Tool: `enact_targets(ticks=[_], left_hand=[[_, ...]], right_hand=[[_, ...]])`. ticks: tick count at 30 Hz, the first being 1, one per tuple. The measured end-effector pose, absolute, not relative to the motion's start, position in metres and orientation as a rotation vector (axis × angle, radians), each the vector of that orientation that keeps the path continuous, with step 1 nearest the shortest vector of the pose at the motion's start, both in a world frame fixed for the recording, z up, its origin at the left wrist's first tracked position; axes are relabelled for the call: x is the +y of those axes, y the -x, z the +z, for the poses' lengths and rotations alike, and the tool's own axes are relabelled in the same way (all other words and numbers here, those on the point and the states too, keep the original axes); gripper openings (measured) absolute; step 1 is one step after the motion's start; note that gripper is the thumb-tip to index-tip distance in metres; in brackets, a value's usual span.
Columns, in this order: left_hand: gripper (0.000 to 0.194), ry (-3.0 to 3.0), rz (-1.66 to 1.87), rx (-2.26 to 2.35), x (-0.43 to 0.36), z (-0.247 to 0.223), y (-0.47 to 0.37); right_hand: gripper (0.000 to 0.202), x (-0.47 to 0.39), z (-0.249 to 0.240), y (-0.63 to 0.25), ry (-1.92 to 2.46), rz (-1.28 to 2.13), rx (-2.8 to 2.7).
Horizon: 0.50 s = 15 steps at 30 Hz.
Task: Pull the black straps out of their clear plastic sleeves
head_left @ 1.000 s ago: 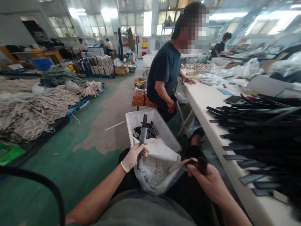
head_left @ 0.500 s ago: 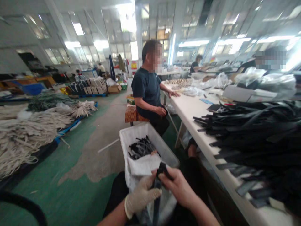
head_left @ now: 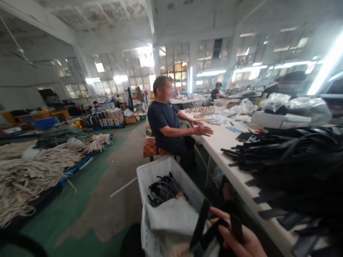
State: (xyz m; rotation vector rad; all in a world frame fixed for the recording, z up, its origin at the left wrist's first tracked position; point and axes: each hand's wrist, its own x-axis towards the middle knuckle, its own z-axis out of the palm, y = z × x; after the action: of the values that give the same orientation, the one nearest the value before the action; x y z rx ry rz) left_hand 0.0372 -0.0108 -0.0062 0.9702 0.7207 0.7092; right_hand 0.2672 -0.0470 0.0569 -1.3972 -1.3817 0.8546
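Observation:
My right hand (head_left: 237, 235), at the bottom right of centre, has its fingers closed on a black strap (head_left: 200, 223) that is folded into loops. Only a blurred bit of my left hand (head_left: 180, 250) shows at the bottom edge, close to the strap's lower end; its fingers cannot be made out. In front of me stands a white plastic bin (head_left: 144, 178) with short black strips (head_left: 163, 189) in its far part and a whitish sheet (head_left: 171, 217) over the near part. A big pile of black straps (head_left: 289, 167) lies on the table to the right.
A seated person (head_left: 167, 125) is beyond the bin, both hands over the edge of the white table (head_left: 214, 142). Plastic bags (head_left: 308, 109) and a white box (head_left: 278, 119) lie farther back. Beige cord bundles (head_left: 40, 175) cover a pallet at left. Other people work behind.
My view has tilted up. My right hand has moved right with the strap, while my gloved left hand has dropped almost out of view. The seated person's hands have come together.

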Motion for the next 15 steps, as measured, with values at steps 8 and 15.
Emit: enact_targets(ticks=[8, 15], left_hand=[[0.027, -0.746, 0.936, 1.006, 0.04, -0.003, 0.029], [0.034, -1.028, 1.358, 1.138, 0.207, 0.089, 0.038]], right_hand=[[0.033, -0.11, 0.027, -0.315, 1.819, 0.729, -1.217], [0.043, -0.073, 0.036, -0.302, 2.032, 0.382, -0.965]])
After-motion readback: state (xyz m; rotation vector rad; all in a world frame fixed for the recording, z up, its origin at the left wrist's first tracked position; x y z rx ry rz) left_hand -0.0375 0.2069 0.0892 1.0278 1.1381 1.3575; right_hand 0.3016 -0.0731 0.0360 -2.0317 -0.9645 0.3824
